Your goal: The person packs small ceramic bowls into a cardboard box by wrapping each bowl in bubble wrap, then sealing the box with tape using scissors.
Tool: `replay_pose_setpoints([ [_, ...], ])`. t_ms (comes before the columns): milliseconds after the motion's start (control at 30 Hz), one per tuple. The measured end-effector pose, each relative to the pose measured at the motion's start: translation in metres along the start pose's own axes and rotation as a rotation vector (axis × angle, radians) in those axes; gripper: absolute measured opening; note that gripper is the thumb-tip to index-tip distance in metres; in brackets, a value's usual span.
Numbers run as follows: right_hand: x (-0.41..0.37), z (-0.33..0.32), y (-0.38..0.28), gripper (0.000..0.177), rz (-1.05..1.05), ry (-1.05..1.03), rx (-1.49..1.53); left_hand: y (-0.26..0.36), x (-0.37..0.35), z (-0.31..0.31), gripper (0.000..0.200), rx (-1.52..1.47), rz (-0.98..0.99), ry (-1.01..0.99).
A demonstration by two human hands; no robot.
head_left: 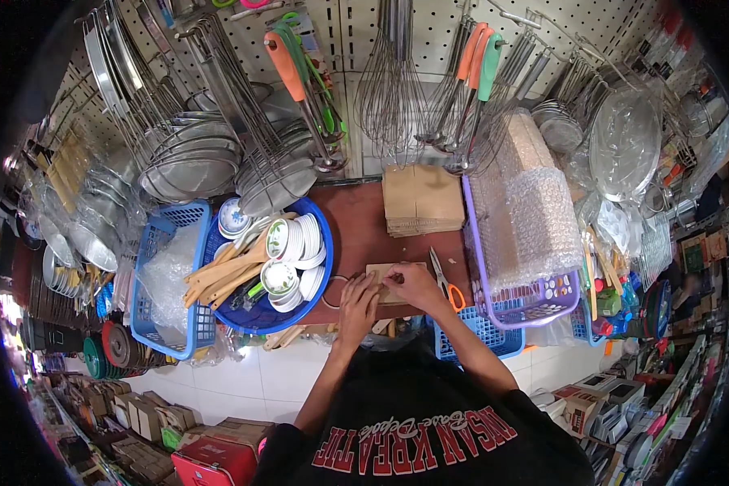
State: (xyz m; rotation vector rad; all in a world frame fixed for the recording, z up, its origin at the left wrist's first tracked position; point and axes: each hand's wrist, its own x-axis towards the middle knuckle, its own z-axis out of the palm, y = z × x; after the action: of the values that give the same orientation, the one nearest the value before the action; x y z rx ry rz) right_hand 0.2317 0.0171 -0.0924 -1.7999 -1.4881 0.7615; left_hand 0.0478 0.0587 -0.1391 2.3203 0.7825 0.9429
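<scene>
A small flat piece of brown cardboard [394,299] lies near the front edge of the red-brown table. My left hand [359,303] rests at its left side, fingers stretched over its edge. The fingertips of my right hand [417,286] come together in a pinch on the upper part of the cardboard, close to the left fingertips. What they pinch is too small to make out. Just left of my left hand lies a thin ring, perhaps a tape roll [334,279]. Scissors with orange handles [455,296] lie to the right of my right hand.
A stack of brown cardboard pieces [423,198] stands behind my hands. On the left, a blue basin [326,283] holds bowls and wooden spatulas beside a blue basket [205,328]. A purple basket [506,320] with bubble wrap stands right. Whisks [390,89] and strainers [188,174] hang above.
</scene>
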Motion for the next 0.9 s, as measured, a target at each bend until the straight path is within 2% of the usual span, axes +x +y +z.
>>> replay_pose_setpoints([
  [200, -0.004, 0.006, -0.003, 0.019, 0.012, 0.126, 0.069, 0.002, 0.001, -0.002, 0.020, 0.017, -0.002, -0.004],
  [333, -0.005, 0.010, 0.001, 0.017, -0.028, 0.172, 0.009, 0.004, 0.002, -0.002, 0.019, 0.022, -0.014, -0.008],
  [400, -0.005, 0.011, 0.001, 0.020, -0.037, 0.183, -0.004, 0.005, 0.003, -0.003, 0.020, 0.027, -0.021, -0.010],
  [500, -0.007, 0.010, -0.010, 0.034, 0.055, 0.297, 0.074, 0.006, 0.002, -0.001, 0.021, 0.017, -0.036, 0.004],
  [600, 0.000, 0.014, 0.008, 0.046, 0.134, 0.268, 0.144, 0.006, -0.001, 0.003, 0.022, -0.006, -0.066, 0.017],
  [900, 0.000, 0.016, 0.012, 0.043, 0.021, 0.250, -0.042, 0.011, -0.001, -0.001, 0.021, -0.056, -0.119, -0.010],
])
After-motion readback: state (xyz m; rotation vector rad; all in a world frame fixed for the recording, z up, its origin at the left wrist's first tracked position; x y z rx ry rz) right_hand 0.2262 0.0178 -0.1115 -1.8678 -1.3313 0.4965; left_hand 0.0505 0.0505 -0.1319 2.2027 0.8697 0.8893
